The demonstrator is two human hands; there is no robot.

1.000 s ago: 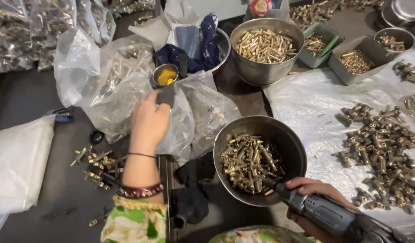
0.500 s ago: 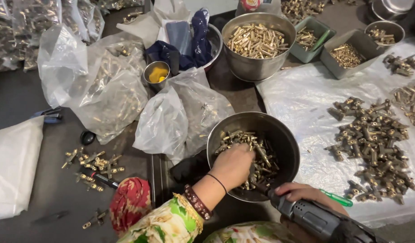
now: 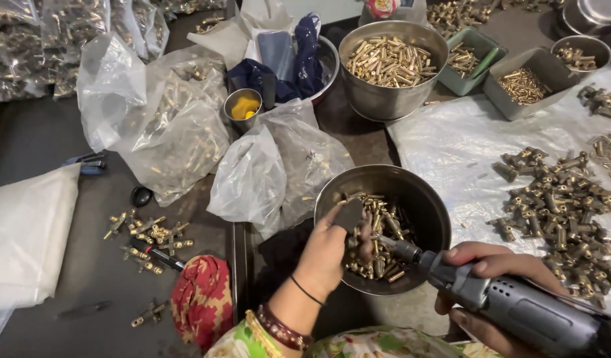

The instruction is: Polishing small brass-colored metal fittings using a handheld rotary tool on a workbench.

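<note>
My left hand (image 3: 332,248) reaches over the near rim of a steel bowl (image 3: 421,192) that holds several brass fittings (image 3: 385,232). Its fingers are closed among the fittings, with a dark cover on the thumb; whether it grips one I cannot tell for sure, though a fitting seems pinched at the tool's tip. My right hand (image 3: 491,278) is wrapped round a grey powered driver (image 3: 517,308), whose bit points left into the bowl, right by my left fingers.
A pile of assembled brass parts (image 3: 557,205) lies on a plastic sheet at right. A bigger steel bowl of brass pins (image 3: 391,63), small trays, clear bags (image 3: 272,172) and loose fittings (image 3: 146,235) surround the bowl. A red cloth (image 3: 203,298) lies near left.
My left hand came from the plastic bags at upper left down into the near bowl. The driver's tip has risen to meet it over the fittings.
</note>
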